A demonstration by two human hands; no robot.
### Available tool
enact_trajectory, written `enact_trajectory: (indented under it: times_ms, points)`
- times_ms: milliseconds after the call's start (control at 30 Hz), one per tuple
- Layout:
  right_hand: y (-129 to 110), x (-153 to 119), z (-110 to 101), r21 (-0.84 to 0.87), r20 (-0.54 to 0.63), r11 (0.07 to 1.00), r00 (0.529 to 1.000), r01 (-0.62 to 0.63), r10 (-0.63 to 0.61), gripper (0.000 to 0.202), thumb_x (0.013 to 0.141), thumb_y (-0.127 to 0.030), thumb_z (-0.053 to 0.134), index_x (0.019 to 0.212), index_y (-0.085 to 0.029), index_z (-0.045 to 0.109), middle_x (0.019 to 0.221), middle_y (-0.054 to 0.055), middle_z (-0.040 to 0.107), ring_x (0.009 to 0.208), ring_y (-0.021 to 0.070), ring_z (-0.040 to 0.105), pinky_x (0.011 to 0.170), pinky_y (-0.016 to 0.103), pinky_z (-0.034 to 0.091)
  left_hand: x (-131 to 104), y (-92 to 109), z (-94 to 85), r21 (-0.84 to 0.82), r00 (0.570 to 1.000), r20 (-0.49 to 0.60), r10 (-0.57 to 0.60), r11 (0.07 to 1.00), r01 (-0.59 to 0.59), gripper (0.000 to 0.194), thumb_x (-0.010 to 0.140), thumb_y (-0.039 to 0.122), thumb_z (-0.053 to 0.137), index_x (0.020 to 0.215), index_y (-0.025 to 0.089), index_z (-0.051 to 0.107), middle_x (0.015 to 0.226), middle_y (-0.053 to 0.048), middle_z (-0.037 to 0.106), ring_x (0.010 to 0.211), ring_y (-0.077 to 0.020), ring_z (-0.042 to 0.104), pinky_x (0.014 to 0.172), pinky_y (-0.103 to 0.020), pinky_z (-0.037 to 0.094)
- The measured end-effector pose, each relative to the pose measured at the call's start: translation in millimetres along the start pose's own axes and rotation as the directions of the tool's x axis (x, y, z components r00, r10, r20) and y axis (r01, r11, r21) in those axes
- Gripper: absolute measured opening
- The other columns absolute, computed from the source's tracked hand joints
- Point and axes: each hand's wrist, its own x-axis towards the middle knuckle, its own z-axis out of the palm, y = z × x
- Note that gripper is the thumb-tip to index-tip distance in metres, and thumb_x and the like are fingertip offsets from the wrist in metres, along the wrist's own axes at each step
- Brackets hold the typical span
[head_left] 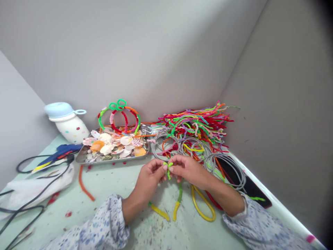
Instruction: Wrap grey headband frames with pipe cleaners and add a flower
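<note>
Between my two hands is a short bright green pipe cleaner (pixel 168 172), with small bends at its top and a tail hanging down. My left hand (pixel 152 173) pinches it from one side between thumb and fingertips. My right hand (pixel 187 169) pinches the other side, so the fingertips of both hands nearly meet. Below the hands, a yellow-and-green pipe cleaner (pixel 176 210) lies on the table, with another yellow end (pixel 160 212) to its left; my hands hide whether they join. A yellow loop (pixel 203 207) lies under my right forearm.
A metal tray (pixel 114 161) of shells carries pipe-cleaner rings (pixel 139 119). Behind my hands are a heap of coloured pipe cleaners (pixel 197 121) and coiled grey wire (pixel 229 166). A white bottle (pixel 71 128), dark cables (pixel 39 189) and an orange strip (pixel 83 185) lie left; a black phone-like slab (pixel 256 191) lies right.
</note>
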Motion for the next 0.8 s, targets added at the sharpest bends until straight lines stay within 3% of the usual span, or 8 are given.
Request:
enact_trajectory:
  times_ms: [433,667,800]
  points:
    - [9.5,2.8,10.5,0.098,-0.100,0.994,0.994,0.052,-0.042,0.017,0.077,-0.034,0.060,0.080,-0.018,0.054,0.061,-0.004,0.059,0.052,0.0107,0.055,0.047,0.022,0.046,-0.3,2.4,0.4,0.013,0.997,0.039,-0.060,0.998,0.060,0.016,0.075,0.029,0.065,0.078,0.014,0.062,0.062,0.001,0.061,0.052,-0.0102,0.049,0.053,-0.022,0.038]
    - [13.8,2.8,20.6,0.246,-0.179,0.969,0.982,-0.017,0.063,0.014,0.075,-0.030,0.060,0.078,-0.018,0.055,0.053,-0.004,0.057,0.046,0.0087,0.053,0.046,0.020,0.042,-0.7,-1.5,2.0,0.094,0.999,-0.046,-0.005,0.996,0.010,0.014,0.073,0.028,0.065,0.071,0.016,0.059,0.059,0.002,0.059,0.051,-0.0103,0.050,0.051,-0.022,0.037]
    - [14.0,2.8,19.0,0.278,-0.150,0.960,0.987,-0.016,0.060,0.017,0.075,-0.032,0.062,0.080,-0.017,0.058,0.058,-0.004,0.057,0.052,0.0090,0.053,0.048,0.019,0.041,-1.0,-0.7,2.0,0.051,0.998,-0.046,-0.033,0.998,0.035,0.014,0.072,0.028,0.066,0.070,0.016,0.059,0.056,0.003,0.057,0.049,-0.0101,0.049,0.050,-0.021,0.035]
